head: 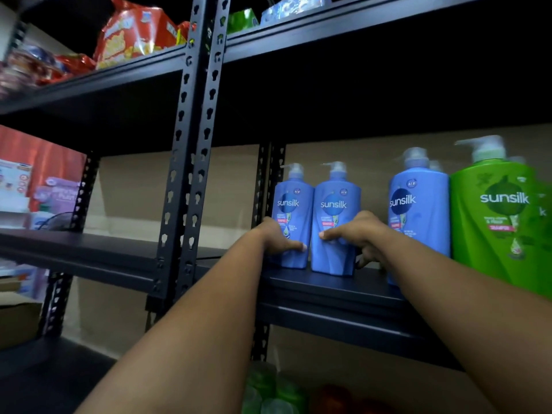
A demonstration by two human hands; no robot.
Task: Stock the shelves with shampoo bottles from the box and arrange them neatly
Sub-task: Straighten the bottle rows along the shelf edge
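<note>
Two blue bottles stand upright and touching at the left end of the shelf [328,286], set back from its front edge. The left hand [276,237] holds the left bottle [294,210] low on its body, thumb laid across the front label; the other fingers pass behind the bottle and are hidden. The right hand [358,234] holds the right bottle [336,216] the same way, thumb across the front and fingers [363,259] curled round its right side near the base. Both grips sit low, presumably so the bottles can be slid or squared without tipping their pump tops.

Labels on both face outward and the pumps point the same way, consistent with neat arrangement. Judgement: the pair is being aligned side by side, the placement step near its end.

To the right, apart from the pair, stands a third blue bottle [418,216], nearer the shelf's front, with another pump top visible behind it. A green bottle [501,222] stands just beside it, touching or nearly so. The gap between the held pair and the third bottle suggests the row is not yet closed up.

The box cannot be identified with certainty; green and red caps show blurred below the shelf. Snack packets [134,31] lie on the upper shelf at left.
</note>
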